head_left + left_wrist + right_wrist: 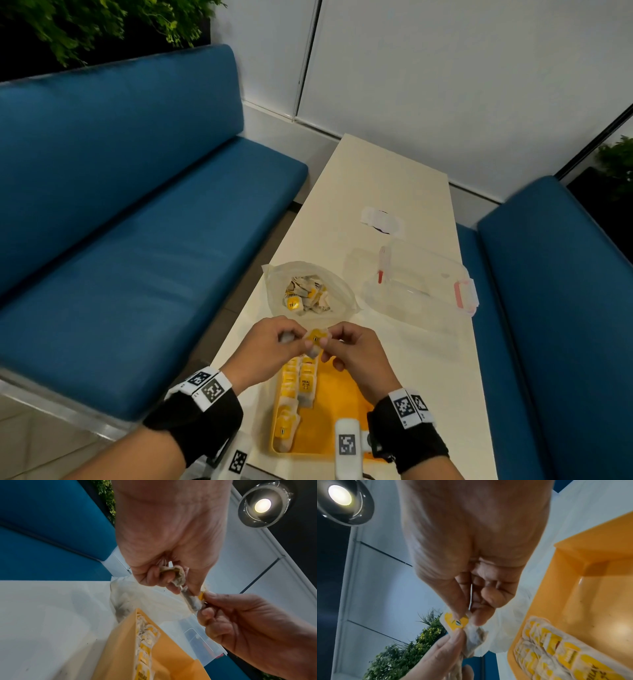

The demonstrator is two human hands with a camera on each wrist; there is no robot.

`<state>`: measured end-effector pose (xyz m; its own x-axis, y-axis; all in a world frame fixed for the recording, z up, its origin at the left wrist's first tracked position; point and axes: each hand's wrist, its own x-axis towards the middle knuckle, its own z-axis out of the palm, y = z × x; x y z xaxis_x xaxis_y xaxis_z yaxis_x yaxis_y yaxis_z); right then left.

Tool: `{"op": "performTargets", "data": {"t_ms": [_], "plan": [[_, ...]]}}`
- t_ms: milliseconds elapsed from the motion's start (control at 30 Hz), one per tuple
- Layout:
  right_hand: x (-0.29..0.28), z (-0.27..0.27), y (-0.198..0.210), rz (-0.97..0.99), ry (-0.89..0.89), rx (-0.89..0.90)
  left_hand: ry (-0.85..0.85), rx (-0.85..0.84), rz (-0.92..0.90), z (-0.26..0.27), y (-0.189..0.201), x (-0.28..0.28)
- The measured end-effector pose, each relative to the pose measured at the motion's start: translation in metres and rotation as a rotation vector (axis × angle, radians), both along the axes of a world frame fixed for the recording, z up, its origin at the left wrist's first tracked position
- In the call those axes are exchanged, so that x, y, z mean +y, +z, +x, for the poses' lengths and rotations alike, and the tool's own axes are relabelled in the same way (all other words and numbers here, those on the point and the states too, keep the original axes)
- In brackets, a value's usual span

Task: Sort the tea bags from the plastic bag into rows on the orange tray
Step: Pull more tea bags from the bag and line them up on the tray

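Both hands meet over the far end of the orange tray [342,407] [576,555] and pinch one tea bag [315,340] [192,600] [455,622] with a yellow tag. My left hand [301,342] [187,590] grips its left side and keeps a second crumpled tea bag [179,574] curled in the palm. From the right, my right hand [330,344] [467,618] pinches the tag. Two rows of tea bags [296,390] [546,655] lie along the tray's left side. The open plastic bag [308,291] with more tea bags sits just beyond the hands.
A clear lidded container [421,284] with red clips lies right of the plastic bag. A white patch [383,221] sits farther up the narrow cream table [387,171]. Blue benches [137,222] flank the table on both sides.
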<state>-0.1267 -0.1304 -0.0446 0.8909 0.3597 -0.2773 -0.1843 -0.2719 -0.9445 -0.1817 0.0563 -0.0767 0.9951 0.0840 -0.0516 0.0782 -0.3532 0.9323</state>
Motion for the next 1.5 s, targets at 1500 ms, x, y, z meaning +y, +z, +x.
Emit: {"op": "performTargets", "data": {"t_ms": [1500], "plan": [[0.004, -0.034, -0.088, -0.53, -0.006, 0.281, 0.109, 0.433, 0.046, -0.027, -0.035, 0.002]]}}
